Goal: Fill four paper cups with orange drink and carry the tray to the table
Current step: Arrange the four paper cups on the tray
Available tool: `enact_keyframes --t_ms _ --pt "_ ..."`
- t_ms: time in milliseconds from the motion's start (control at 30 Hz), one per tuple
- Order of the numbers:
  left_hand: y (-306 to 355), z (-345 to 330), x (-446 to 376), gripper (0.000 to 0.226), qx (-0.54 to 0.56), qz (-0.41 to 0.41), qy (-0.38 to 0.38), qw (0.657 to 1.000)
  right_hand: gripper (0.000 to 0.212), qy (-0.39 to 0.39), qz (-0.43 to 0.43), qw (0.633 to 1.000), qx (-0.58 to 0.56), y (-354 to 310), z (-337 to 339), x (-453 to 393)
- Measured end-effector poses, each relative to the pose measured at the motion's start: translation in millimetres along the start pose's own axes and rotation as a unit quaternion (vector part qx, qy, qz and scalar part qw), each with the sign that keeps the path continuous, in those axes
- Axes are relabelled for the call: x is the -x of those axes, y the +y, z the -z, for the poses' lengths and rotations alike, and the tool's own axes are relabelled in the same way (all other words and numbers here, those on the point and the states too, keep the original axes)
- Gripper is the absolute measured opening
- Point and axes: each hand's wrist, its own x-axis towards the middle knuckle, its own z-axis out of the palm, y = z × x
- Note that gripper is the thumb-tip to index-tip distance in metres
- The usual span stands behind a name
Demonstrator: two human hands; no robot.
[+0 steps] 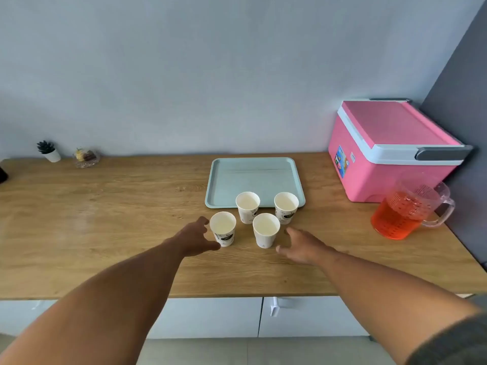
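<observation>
Several white paper cups stand empty on the wooden counter [105, 233]: a front left cup [223, 229], a front right cup [265, 230], a back left cup [247, 207] and a back right cup [286, 208]. Behind them lies a pale green tray [253, 177] with nothing on it. A clear pitcher [405, 209] half full of orange drink stands at the right. My left hand [196, 239] is open, fingers curved beside the front left cup, touching or nearly touching it. My right hand [303, 246] hovers open just right of the front right cup.
A pink cooler box [390, 151] sits at the back right, behind the pitcher. A small potted plant [48, 151] and a glass dish of sweets [85, 156] stand at the back left by the wall. White cabinet doors [210, 317] are under the counter.
</observation>
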Motion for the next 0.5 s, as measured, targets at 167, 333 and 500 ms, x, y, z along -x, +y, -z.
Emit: enact_keyframes --t_ms 167,333,500 --pt "6 -16 -8 0.093 0.078 0.012 0.038 0.996 0.098 0.017 -0.015 0.994 -0.103 -9 -10 -7" --pt "10 -25 -14 0.093 0.167 0.027 0.066 0.983 0.101 0.028 -0.009 0.984 -0.175 -15 -17 -14" --pt "8 -36 -20 0.09 0.255 0.031 0.089 0.962 0.087 0.062 -0.014 0.967 -0.247 -24 -27 -24"
